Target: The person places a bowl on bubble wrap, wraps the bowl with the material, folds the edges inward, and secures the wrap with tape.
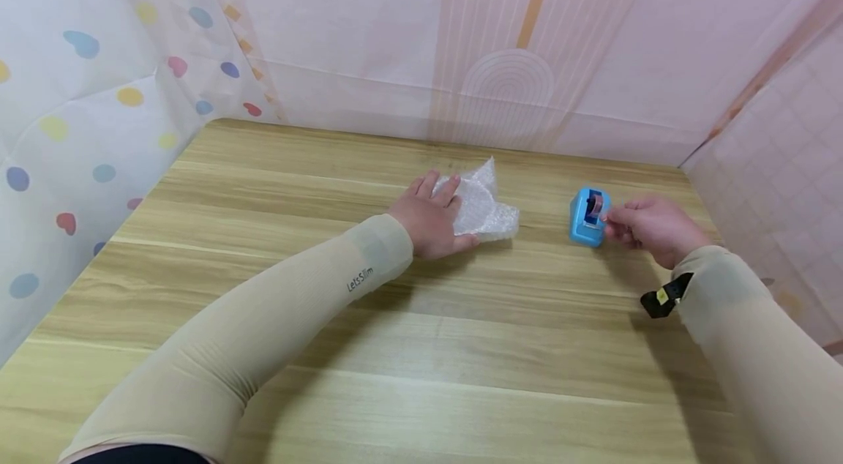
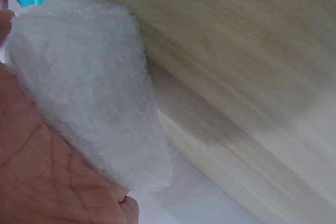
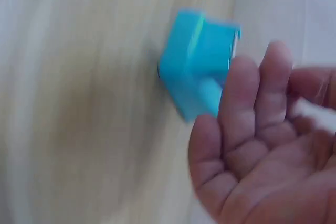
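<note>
A bundle of clear bubble wrap (image 1: 476,204) lies on the wooden table, with pointed flaps at its far and right sides. My left hand (image 1: 431,219) rests on its left part, fingers spread and straight. The left wrist view shows the wrap (image 2: 89,87) up close beside the palm (image 2: 47,166); what is inside cannot be made out. To the right stands a small blue tape dispenser (image 1: 588,217) with a roll of tape (image 1: 596,204) in it. At its right edge my right hand (image 1: 652,226) pinches the tape's end between thumb and forefinger, its other fingers loosely bent.
The wooden table (image 1: 369,347) spreads around the hands and in front of them. A pink patterned sheet (image 1: 356,25) hangs behind its far edge, and a dotted sheet (image 1: 85,120) hangs at the left. A black wrist device (image 1: 665,296) sits on the right sleeve.
</note>
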Demonstrator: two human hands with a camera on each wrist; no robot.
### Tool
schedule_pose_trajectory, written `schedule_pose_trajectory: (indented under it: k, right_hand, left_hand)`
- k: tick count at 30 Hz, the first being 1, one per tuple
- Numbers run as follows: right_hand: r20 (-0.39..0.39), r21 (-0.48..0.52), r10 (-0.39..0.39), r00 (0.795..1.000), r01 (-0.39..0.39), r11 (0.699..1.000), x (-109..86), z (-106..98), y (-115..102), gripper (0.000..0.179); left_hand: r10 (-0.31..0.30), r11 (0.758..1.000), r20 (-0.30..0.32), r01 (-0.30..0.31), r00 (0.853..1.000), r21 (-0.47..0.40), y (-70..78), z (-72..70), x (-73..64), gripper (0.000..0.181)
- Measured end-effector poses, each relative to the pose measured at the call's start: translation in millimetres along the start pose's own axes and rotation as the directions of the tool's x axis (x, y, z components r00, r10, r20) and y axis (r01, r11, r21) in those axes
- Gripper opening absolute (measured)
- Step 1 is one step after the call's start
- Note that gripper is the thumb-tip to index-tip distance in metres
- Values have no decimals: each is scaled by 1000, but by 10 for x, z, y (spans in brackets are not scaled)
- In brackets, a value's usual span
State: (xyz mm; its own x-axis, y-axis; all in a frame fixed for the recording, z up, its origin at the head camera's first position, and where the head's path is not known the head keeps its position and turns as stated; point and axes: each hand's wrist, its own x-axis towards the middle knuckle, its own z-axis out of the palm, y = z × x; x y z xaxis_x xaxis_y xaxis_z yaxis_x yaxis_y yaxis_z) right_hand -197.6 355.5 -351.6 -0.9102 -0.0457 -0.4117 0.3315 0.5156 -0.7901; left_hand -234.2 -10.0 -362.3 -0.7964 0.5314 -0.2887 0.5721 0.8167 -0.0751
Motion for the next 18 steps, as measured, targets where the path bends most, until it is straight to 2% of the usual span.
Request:
schedule_pose_trajectory:
  k: [4, 7, 13, 18]
  right_hand:
    - [98, 188, 111, 989, -128, 974, -25, 92, 17, 28]
    - [135, 250, 152, 979, -182, 951, -24, 150, 39, 30]
    - [118, 320, 204, 972, -232, 919, -23, 221, 89, 31]
    - [132, 319, 240, 962, -270, 908, -20, 250, 116, 35]
  left_hand:
    - [0, 1000, 3, 0, 1000, -5, -4, 1, 6, 95]
    - [-2, 1000, 3, 2, 1000, -6, -5, -1, 6, 94]
    - [-3, 1000, -3, 3, 1000, 5, 0, 2, 6, 94]
    - [-4, 1000, -8, 4, 1000, 13, 3, 12, 5, 94]
